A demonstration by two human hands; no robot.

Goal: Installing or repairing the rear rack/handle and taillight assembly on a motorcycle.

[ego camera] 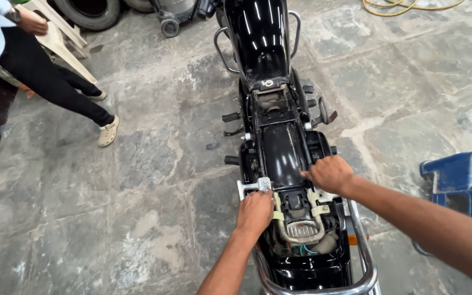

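Left hand [254, 210] closed around a metal wrench [258, 186] at the left rear frame rail of the seatless black motorcycle [279, 153]; right hand [330, 173] gripping the right frame edge. Best to brace firmly with the right, keep the wrench square on its fastener, and turn steadily to avoid slipping.

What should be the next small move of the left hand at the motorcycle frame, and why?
Probably a short turn of the silver tool. The left hand already grips it at the left side of the open motorcycle frame, and the right hand presses on the opposite side, seemingly steadying it. Whether the tool sits on a fastener cannot be seen.
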